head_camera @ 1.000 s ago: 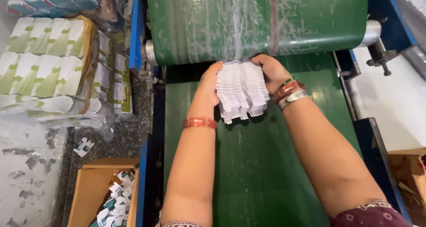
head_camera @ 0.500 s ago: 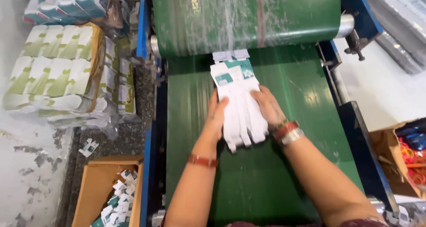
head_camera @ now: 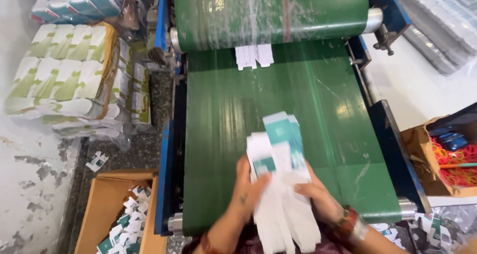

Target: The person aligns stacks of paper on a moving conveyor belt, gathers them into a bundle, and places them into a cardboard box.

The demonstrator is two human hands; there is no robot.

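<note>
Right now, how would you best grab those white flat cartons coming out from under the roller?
Pinch the small batch of flat cartons by their free near edges, coming from the person's side. Their far ends sit under the green roller, so only the near part on the belt is exposed.

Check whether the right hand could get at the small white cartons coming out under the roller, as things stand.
Probably not at once: the right hand and the left hand both hold a stack of flat cartons. The green belt up to the small white cartons lies bare.
</note>
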